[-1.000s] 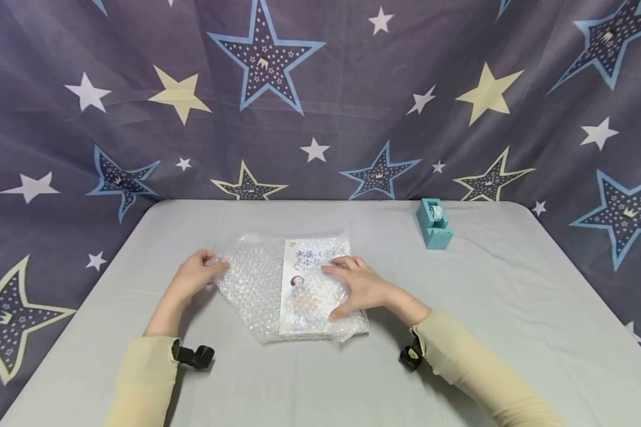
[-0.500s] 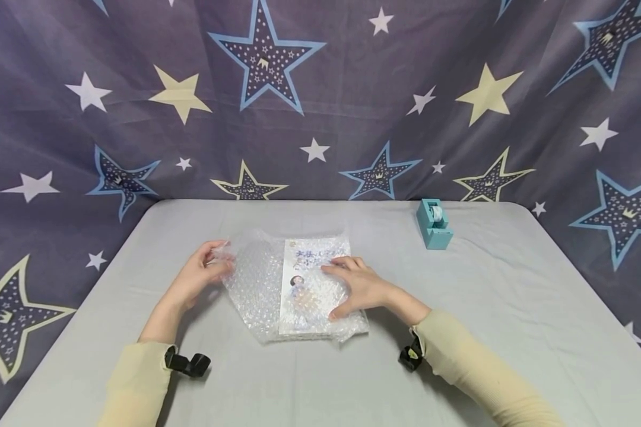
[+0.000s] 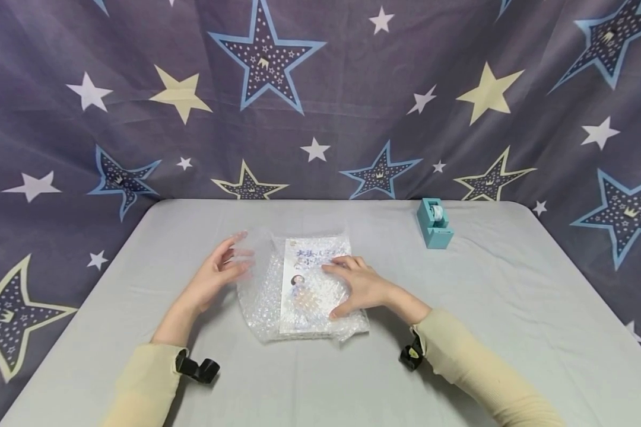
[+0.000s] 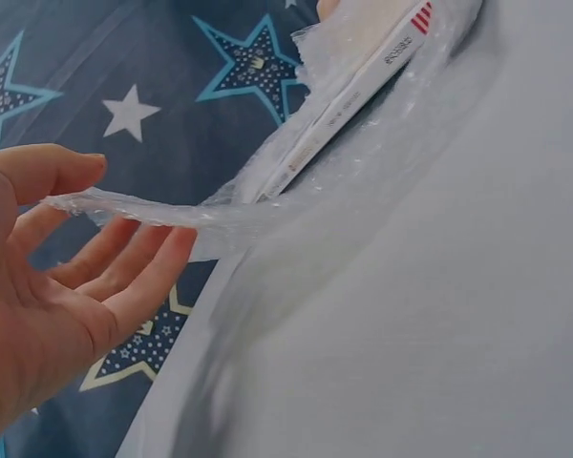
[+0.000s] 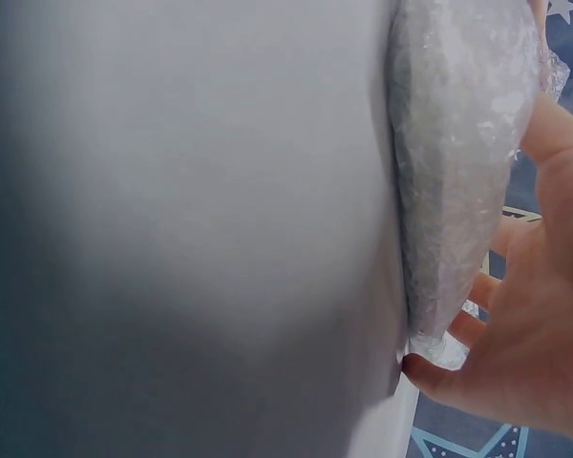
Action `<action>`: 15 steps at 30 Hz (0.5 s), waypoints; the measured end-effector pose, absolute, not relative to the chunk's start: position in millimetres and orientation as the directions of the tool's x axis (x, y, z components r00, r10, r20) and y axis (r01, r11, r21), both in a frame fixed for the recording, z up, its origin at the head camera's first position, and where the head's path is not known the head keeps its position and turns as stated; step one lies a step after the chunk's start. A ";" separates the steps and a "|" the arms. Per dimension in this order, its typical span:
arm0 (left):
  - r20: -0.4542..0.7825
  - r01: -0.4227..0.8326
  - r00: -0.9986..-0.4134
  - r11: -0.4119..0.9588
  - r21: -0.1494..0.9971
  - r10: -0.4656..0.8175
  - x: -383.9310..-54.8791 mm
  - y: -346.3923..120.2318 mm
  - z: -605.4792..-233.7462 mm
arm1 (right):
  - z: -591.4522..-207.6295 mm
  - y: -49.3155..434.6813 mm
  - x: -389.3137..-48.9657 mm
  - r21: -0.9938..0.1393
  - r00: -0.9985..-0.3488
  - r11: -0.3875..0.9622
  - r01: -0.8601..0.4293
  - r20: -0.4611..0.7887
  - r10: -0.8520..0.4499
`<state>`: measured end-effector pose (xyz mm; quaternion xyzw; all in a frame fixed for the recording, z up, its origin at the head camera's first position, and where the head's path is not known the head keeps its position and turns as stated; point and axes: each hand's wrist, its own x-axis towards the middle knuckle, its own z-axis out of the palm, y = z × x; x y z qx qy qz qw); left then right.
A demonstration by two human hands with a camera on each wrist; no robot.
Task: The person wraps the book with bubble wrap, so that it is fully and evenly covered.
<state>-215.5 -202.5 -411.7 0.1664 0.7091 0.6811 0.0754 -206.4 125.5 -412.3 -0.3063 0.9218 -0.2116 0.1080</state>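
Observation:
A book (image 3: pixel 294 314) with a white illustrated cover lies in the middle of the table, partly covered by clear bubble wrap (image 3: pixel 262 296). My left hand (image 3: pixel 216 276) holds the raised left flap of the wrap. In the left wrist view, the thumb lies above the flap's edge and the fingers (image 4: pixel 158 267) are below it. The book's spine (image 4: pixel 353 95) shows inside the fold. My right hand (image 3: pixel 360 287) rests spread on the wrapped right side of the book, thumb toward the near edge. The right wrist view shows that hand (image 5: pixel 544 286) against the bulging wrap (image 5: pixel 458 143).
A teal tape dispenser (image 3: pixel 435 228) with a roll in it stands at the back right of the grey-covered table (image 3: pixel 491 284). A star-patterned curtain (image 3: pixel 320 118) hangs behind and along the sides. Black wrist cameras (image 3: pixel 199 369) sit at both cuffs.
My left hand has moved rightward and a little away from me, lifting the left flap of bubble wrap toward the book. My right hand has stayed on the book.

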 end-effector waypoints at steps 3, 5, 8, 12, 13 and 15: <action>0.124 0.138 -0.935 0.017 0.990 0.332 -214.2 -199.8 -411.3 | -412.1 125.3 -206.3 -0.461 -0.789 0.722 -0.516 -0.073 -0.610; 0.130 0.143 -0.935 0.016 0.990 0.331 -213.4 -197.1 -410.5 | -412.2 125.3 -206.3 -0.462 -0.789 0.721 -0.516 -0.070 -0.610; 0.126 0.144 -0.937 0.029 0.989 0.327 -212.6 -191.1 -408.5 | -412.0 125.5 -205.8 -0.462 -0.787 0.715 -0.524 -0.059 -0.615; 0.104 0.137 -0.948 0.092 0.986 0.301 -212.2 -181.3 -405.8 | -411.5 125.6 -205.9 -0.464 -0.784 0.709 -0.531 -0.048 -0.619; 0.096 0.131 -0.952 0.103 0.986 0.291 -212.2 -178.7 -405.4 | -411.4 125.6 -206.0 -0.462 -0.784 0.711 -0.530 -0.051 -0.619; 0.085 0.121 -0.958 0.116 0.986 0.273 -212.4 -173.9 -405.0 | -411.5 125.6 -206.3 -0.463 -0.784 0.712 -0.529 -0.055 -0.618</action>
